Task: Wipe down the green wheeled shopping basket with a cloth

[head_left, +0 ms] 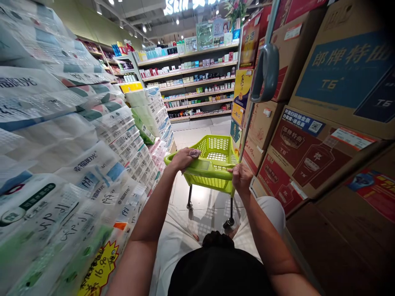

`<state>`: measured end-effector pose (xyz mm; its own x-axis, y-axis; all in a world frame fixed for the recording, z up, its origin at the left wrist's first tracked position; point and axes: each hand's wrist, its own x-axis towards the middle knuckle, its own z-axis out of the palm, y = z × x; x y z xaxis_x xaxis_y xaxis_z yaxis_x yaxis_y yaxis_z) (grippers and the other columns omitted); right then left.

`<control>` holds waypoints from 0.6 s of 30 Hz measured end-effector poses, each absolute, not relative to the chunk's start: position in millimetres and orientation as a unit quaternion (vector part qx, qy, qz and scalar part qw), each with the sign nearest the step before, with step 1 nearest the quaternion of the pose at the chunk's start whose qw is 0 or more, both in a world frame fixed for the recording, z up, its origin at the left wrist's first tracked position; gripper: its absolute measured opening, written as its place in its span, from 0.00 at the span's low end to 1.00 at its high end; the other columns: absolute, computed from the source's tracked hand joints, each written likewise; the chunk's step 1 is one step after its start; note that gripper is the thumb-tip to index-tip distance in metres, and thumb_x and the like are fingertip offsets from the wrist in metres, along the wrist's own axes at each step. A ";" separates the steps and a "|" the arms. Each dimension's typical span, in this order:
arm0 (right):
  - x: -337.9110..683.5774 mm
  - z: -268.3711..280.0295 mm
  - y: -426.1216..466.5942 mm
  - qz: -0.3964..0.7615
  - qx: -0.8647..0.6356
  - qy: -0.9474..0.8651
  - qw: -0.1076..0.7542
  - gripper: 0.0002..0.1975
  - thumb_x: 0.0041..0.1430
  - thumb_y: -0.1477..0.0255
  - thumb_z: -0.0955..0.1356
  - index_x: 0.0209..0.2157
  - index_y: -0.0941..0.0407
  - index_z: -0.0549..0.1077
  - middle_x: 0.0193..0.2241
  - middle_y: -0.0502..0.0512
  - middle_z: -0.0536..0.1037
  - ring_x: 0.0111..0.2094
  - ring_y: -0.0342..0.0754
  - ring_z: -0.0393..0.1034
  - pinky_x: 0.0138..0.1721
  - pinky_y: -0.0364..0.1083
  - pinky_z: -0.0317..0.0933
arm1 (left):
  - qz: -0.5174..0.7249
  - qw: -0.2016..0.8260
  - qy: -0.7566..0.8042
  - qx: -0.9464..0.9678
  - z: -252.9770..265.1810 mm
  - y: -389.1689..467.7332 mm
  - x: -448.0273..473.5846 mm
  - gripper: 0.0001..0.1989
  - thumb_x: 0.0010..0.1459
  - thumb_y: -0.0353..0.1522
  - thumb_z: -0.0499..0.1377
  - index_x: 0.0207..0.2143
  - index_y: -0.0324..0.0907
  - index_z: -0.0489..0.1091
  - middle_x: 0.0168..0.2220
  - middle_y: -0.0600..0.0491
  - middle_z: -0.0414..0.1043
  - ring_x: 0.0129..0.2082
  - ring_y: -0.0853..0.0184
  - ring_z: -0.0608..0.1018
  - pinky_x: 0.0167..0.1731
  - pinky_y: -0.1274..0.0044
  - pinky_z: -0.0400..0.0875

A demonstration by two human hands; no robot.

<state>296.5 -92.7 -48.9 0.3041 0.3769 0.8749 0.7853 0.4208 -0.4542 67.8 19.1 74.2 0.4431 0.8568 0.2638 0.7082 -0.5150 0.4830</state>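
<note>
A lime-green shopping cart with a perforated plastic basket stands in front of me on wheeled metal legs. Over the left part of its handle lies my left hand, fingers curled around a crumpled pinkish-grey cloth or tissue. My right hand is closed in a fist at the handle's right end. A thin metal pole rises from beside that fist, with a grey-blue loop-shaped plastic grip higher up. Whether the pole is fixed to the cart or in my fist, I cannot tell. The basket's near inside is partly hidden.
Tall stacks of wrapped tissue packs line the left. Stacked cardboard boxes close in on the right. Ahead, tiled floor leads to shelves of small boxes and bottles. A yellow price sign sits low left.
</note>
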 end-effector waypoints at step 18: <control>287.4 -25.4 -74.4 -0.277 -0.659 -0.578 0.394 0.21 0.65 0.73 0.62 0.17 0.56 0.69 0.18 0.53 0.72 0.23 0.44 0.59 0.33 0.48 0.47 | 0.213 0.027 0.505 0.836 54.0 -18.0 87.3 0.23 0.54 0.24 0.55 0.52 0.43 0.75 0.49 0.43 0.74 0.49 0.52 0.72 0.49 0.64 0.70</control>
<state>287.4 -74.4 -25.4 0.1788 0.5424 0.8209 0.9797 -0.0214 -0.1993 87.3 -18.0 54.0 0.3998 0.8555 0.3289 0.8326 -0.4891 0.2600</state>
